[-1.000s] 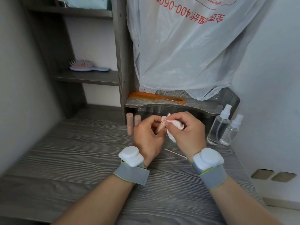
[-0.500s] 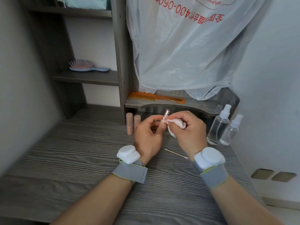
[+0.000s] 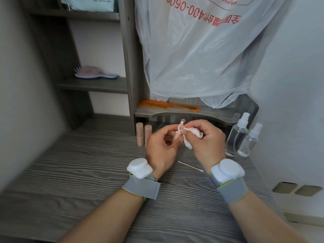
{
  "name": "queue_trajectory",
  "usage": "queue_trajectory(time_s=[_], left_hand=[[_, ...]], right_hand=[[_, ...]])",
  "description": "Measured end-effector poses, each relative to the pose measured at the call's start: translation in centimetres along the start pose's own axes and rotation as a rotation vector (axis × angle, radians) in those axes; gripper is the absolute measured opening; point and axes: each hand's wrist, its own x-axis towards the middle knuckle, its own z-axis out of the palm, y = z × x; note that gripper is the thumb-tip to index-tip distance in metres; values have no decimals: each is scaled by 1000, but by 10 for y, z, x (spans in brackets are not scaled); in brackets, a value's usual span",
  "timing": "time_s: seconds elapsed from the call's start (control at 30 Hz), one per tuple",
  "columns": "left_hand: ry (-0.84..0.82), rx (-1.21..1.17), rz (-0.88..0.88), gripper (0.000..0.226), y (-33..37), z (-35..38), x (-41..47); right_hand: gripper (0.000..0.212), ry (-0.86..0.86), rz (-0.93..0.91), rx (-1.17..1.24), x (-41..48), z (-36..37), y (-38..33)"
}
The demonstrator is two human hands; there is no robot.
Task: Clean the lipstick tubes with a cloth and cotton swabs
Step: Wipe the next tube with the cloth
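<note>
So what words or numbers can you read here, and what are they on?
"400-0606": red, upside down, on the plastic bag; any further digits cannot be read.
"全国": red, upside down, on the same bag; the characters after it are too creased to read.
Packet on the top shelf: small print, too blurred to read.

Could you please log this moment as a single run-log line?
step: wiping lipstick tube | left hand: grips tube | right hand: holds cloth against tube | cotton swab: lying on desk | two beige tubes: upright
</note>
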Motion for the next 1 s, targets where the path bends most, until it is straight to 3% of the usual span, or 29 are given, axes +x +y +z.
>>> queue_trajectory(time_s=[0.17,0.37,0.53,0.77,1.0], left_hand=[[-8,-41,-32,34,2,2,-1],[133,-61,-97,23,0,-2,5],[100,-75,-69,25,0,-3,5],[108,-167,-51,27,4,-4,7],[53,-165,3,24,7,-4,3]], right_hand=[[19,74,74,21,4,-1,0],[23,29,60,37,2,-1,-6],[26,-84,5,19,1,2,-6],[24,-54,106,158,6,0,-1],[13,40,74,51,5,0,5]])
